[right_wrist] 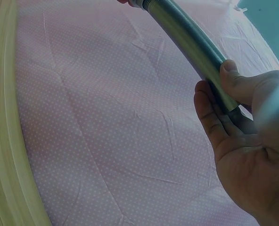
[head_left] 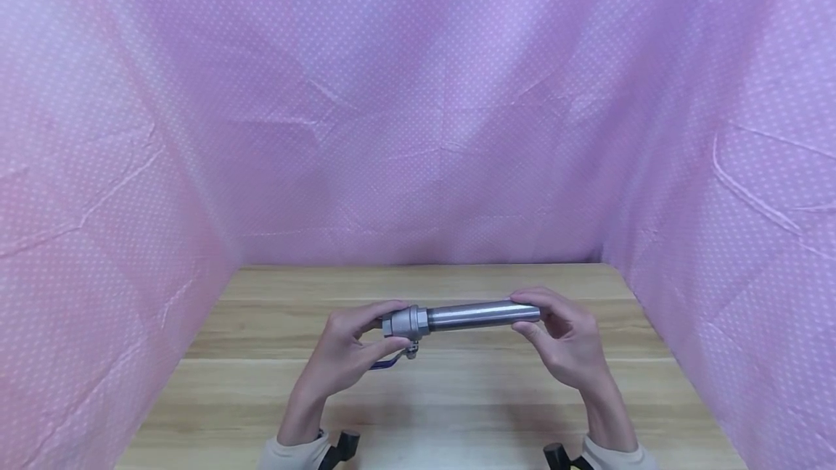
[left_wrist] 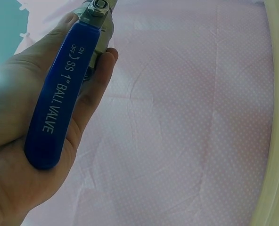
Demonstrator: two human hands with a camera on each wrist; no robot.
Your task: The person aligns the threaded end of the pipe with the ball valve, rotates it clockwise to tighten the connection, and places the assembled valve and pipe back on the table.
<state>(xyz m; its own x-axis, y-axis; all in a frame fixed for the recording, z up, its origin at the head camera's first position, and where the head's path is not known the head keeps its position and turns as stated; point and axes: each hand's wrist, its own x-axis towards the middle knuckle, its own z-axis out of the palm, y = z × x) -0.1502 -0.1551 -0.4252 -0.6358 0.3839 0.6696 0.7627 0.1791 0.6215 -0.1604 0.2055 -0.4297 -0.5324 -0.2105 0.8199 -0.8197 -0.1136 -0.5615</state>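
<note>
Sleeve cuffs (head_left: 294, 450) are seen at the bottom edge of the head view. A ball valve (head_left: 405, 323) is gripped by the left hand (head_left: 346, 354), fingers curled round its body, the blue handle (left_wrist: 59, 101) lying against the palm (marked "SS 1\" BALL VALVE"). A steel pipe (head_left: 480, 315) is pinched at its far end by the right hand (head_left: 564, 343). Both are held above the wooden table (head_left: 457, 412). The pipe is judged already entered in the valve; whether tightening remains cannot be told.

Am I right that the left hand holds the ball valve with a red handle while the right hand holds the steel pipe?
Not quite: the ball valve handle is blue, as the left wrist view shows. The left hand holds it; the right hand holds the steel pipe.
</note>
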